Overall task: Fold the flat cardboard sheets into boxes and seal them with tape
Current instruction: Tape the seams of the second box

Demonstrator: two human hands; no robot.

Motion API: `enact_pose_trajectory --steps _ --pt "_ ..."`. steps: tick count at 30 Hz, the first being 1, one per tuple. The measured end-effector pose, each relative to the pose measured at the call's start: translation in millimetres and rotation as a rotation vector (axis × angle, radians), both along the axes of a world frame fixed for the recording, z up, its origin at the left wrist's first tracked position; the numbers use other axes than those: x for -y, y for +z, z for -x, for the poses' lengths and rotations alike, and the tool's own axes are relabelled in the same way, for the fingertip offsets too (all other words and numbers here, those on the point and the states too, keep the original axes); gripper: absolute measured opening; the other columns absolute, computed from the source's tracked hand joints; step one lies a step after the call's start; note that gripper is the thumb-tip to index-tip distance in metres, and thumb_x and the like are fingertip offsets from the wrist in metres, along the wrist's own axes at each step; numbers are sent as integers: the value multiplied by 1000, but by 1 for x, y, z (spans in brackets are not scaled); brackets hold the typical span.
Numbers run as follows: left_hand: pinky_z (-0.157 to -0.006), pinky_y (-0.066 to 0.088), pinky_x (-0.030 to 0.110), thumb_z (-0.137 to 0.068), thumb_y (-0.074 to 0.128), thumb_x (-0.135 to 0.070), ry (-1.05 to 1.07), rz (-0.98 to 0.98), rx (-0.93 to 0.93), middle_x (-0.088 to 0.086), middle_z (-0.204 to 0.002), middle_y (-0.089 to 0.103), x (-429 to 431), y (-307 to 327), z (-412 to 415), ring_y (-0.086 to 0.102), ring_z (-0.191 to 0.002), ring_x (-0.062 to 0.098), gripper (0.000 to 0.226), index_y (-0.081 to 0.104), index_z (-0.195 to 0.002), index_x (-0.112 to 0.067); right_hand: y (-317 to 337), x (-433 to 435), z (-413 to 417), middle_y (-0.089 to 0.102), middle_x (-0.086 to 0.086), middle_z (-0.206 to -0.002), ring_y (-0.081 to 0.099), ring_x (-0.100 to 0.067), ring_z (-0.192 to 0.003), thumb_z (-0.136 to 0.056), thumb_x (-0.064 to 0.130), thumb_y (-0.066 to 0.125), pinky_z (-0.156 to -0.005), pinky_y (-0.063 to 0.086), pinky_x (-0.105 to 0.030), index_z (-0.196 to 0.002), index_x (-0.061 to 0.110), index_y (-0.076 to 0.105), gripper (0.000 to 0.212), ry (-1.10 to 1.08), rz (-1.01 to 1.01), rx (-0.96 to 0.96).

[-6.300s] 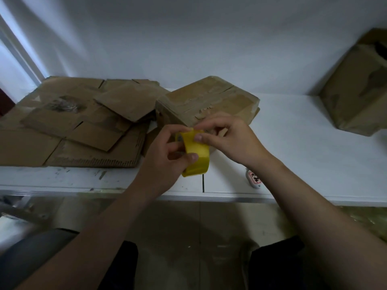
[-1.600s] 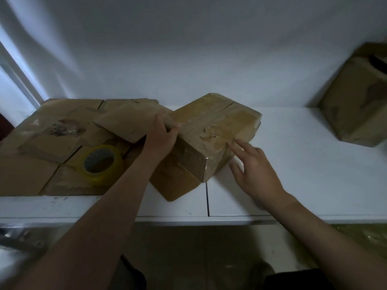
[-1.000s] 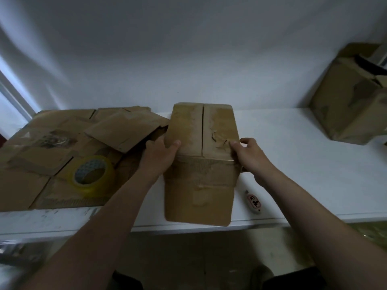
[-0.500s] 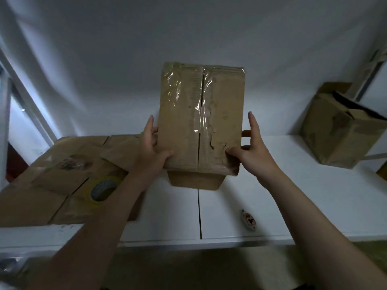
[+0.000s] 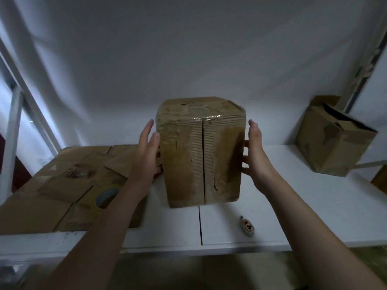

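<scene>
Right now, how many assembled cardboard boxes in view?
2. One taped brown cardboard box at centre; one open-topped brown cardboard box far right on white table. Brown sliver at right edge may be another.

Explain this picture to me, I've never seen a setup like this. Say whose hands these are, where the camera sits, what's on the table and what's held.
There is no machine here. A person works with bare hands, and one camera worn on their head looks forward and down, so both arms reach in from below. The left hand and right hand press flat against the sides of a folded box, holding it upright. Clear tape glints near its top edge. On the white table, at the left, lie flat sheets with a tape roll on them. A small white item lies near the front edge. Another box stands at the far right.
</scene>
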State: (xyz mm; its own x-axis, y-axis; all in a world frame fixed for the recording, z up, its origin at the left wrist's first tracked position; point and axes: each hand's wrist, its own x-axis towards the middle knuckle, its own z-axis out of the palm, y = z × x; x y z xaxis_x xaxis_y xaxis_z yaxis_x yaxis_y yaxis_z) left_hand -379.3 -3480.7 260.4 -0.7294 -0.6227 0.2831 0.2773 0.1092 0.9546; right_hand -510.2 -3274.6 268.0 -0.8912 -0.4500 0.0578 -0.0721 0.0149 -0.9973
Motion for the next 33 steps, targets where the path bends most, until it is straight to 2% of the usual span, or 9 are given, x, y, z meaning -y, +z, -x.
enact_pose_trajectory --steps 3,7,9,11,13,16,20,27,33 --pt "-102 52 46 -101 34 -55 -45 -7 -6 -26 -122 60 -1 2 -1 59 -119 7 46 43 -145 -44 8 -1 -2 39 1 -157 38 -31 -144 -92 80 13 -114 34 -64 -150 48 34 69 29 0 53" --pt "-92 57 45 -102 36 -56 -24 -104 -22 -8 -124 65 2 4 -3 67 -112 12 44 57 -130 -31 10 -6 1 46 2 -150 46 -28 -137 -85 88 23 -111 39 -60 -146 34 43 83 -24 47 101" --pt "-82 57 40 -104 45 -46 61 -69 -17 -6 -109 69 5 5 -5 68 -98 14 35 61 -115 -18 6 -5 0 56 1 -138 54 -28 -128 -79 89 41 -108 44 -57 -133 24 50 85 -69 -10 75" --pt "-73 51 36 -98 62 -33 146 42 29 1 -92 67 11 0 -7 64 -84 16 21 60 -100 -12 -3 -2 0 62 -2 -118 60 -30 -118 -82 68 63 -101 50 -53 -107 20 51 56 -107 -49 4" --pt "-64 52 27 -92 70 -14 136 126 103 1 -92 70 11 -4 -9 68 -80 16 24 57 -111 -20 -13 0 2 62 -1 -116 66 -20 -107 -87 37 72 -86 57 -41 -112 25 46 38 -94 -61 -47" --pt "-60 53 15 -90 64 6 48 282 138 -3 -93 68 7 -9 -15 71 -81 4 70 36 -145 -29 -15 -7 -1 58 1 -117 72 -7 -82 -89 15 74 -71 58 -25 -147 44 22 83 5 -95 -190" --pt "-60 54 18 -87 61 16 -61 400 200 -13 -78 70 12 -11 -23 70 -74 4 97 15 -160 -29 -11 -17 -2 54 5 -115 73 -15 -83 -86 10 76 -65 58 -26 -149 65 -5 116 135 -248 -366" --pt "-85 61 40 -85 69 -2 -144 514 307 -31 -126 52 -10 -26 -20 68 -102 4 103 18 -145 -68 -9 -31 0 43 -3 -119 61 -27 -92 -81 7 68 -68 61 -43 -143 73 -6 117 201 -608 -592" --pt "-107 48 49 -82 76 -14 -259 525 297 -7 -150 46 -49 -48 48 53 -133 15 97 24 -145 -67 -21 -72 33 38 -6 -115 57 -29 -77 -87 0 56 -68 54 -38 -146 66 -13 112 15 -723 -605"
